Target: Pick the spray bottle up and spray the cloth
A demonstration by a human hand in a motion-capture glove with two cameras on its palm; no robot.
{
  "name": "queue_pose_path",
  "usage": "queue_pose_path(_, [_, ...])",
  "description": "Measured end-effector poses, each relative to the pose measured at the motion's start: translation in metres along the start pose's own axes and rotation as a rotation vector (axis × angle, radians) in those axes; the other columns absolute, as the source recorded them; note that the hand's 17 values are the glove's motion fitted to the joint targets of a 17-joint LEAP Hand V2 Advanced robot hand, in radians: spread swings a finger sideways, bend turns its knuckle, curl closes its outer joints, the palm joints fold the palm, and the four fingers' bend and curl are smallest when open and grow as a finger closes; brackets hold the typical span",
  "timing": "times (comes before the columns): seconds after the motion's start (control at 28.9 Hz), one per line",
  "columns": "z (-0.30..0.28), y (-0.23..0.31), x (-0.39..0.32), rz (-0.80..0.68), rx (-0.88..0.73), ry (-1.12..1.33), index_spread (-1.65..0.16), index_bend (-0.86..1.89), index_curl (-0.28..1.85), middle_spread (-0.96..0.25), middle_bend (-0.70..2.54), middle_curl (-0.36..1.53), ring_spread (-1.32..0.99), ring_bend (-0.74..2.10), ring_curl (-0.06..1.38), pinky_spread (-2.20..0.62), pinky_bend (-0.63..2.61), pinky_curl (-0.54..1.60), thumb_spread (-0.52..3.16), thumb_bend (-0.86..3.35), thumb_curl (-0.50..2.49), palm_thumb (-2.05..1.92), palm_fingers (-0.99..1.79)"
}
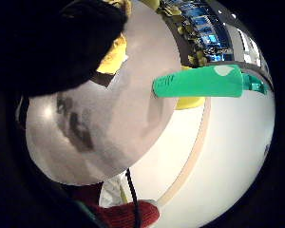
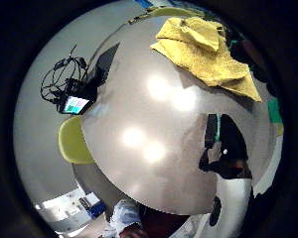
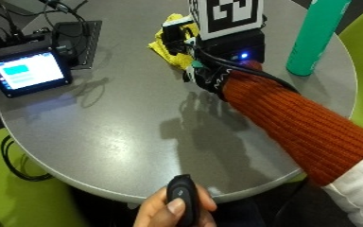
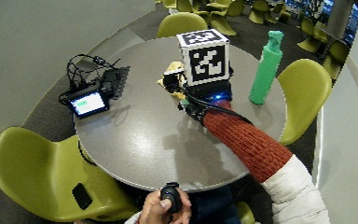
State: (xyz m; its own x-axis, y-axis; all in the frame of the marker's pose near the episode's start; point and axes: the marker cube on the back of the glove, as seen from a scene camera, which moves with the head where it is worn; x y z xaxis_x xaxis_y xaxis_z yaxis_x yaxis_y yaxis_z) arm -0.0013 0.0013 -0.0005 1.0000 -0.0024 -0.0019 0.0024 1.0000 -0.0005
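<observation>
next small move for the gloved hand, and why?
Probably swing the gloved right hand sideways towards the tall green spray bottle. The hand hovers beside the crumpled yellow cloth on the round grey table, holding nothing visible, while the bottle stands upright and untouched near the table's edge.

- Tall plastic spray bottle [image 3: 315,35]: teal green.
- Crumpled terry cloth [image 2: 204,47]: mustard yellow.
- Round table [image 3: 131,118]: plain grey.
- Knitted sleeve [image 3: 291,125]: rust orange.
- Moulded chairs [image 4: 33,172]: lime green.
</observation>
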Motion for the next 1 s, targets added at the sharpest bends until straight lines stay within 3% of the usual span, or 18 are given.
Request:
queue_pose_path(0.28, [0.001,0.003,-0.008,-0.038,0.01,-0.033,-0.2,0.14,0.16,-0.01,0.36,0.2,-0.05,0.47,0.22,-0.02,0.4,0.21,0.68,0.48,0.22,0.73,0.77])
queue_pose_path(0.62, [0.002,0.024,-0.017,-0.15,0.014,-0.108,-0.24,0.13,0.21,-0.01,0.34,0.27,-0.06,0.46,0.28,-0.03,0.42,0.29,0.91,0.43,0.29,0.76,0.78])
queue_pose_path(1.0, [0.026,0.041,0.074,-0.025,0.127,-0.371,-0.23,0.12,0.23,-0.01,0.36,0.34,-0.08,0.48,0.33,-0.08,0.41,0.34,0.97,0.35,0.36,0.81,0.9])
